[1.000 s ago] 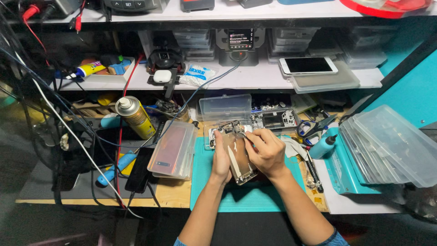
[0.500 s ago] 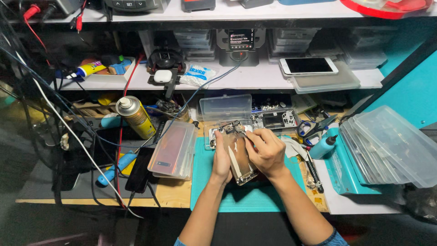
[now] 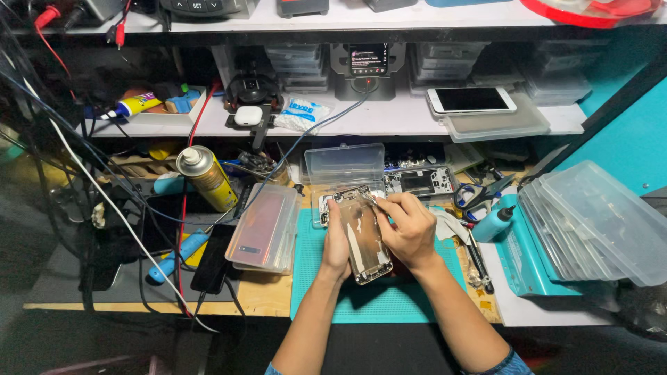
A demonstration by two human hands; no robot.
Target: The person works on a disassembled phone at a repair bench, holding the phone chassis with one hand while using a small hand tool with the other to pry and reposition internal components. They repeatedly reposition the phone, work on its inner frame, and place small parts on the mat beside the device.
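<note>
Left hand (image 3: 338, 243) gripping opened phone frame (image 3: 365, 239) by its left edge, right hand (image 3: 410, 229) pinching thin tool (image 3: 369, 198) at its far end, teal mat (image 3: 379, 298) on desk (image 3: 264, 295).

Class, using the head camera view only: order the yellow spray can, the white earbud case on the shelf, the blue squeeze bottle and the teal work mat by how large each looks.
1. Teal work mat, partly covered by arms
2. Yellow spray can
3. Blue squeeze bottle
4. White earbud case; it sits farther back, so it may look smaller than it is.
</note>
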